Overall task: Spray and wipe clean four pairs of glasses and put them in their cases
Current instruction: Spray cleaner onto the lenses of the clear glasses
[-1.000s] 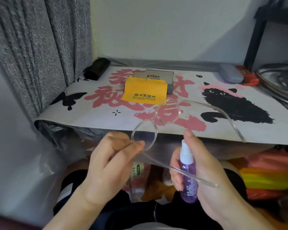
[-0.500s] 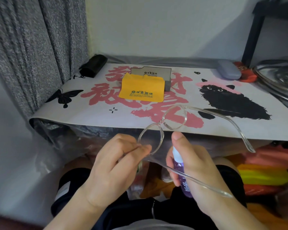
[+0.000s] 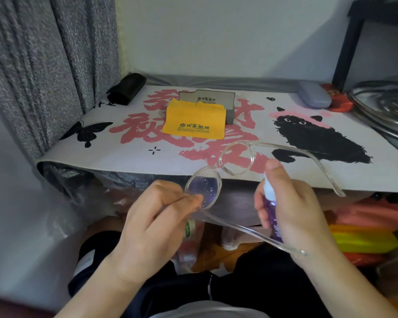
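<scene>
From the head view, one pair of clear-framed glasses [image 3: 230,166] hangs in front of the table edge, pinched at its near lens rim by the left hand [image 3: 152,221], while the right hand [image 3: 292,210] wraps one purple spray bottle [image 3: 271,210], forefinger on its nozzle. On the printed mat [image 3: 133,154] lie one yellow cloth [image 3: 193,122], one grey box case [image 3: 218,104], one black pouch [image 3: 126,88] and one blue-grey case [image 3: 314,97].
</scene>
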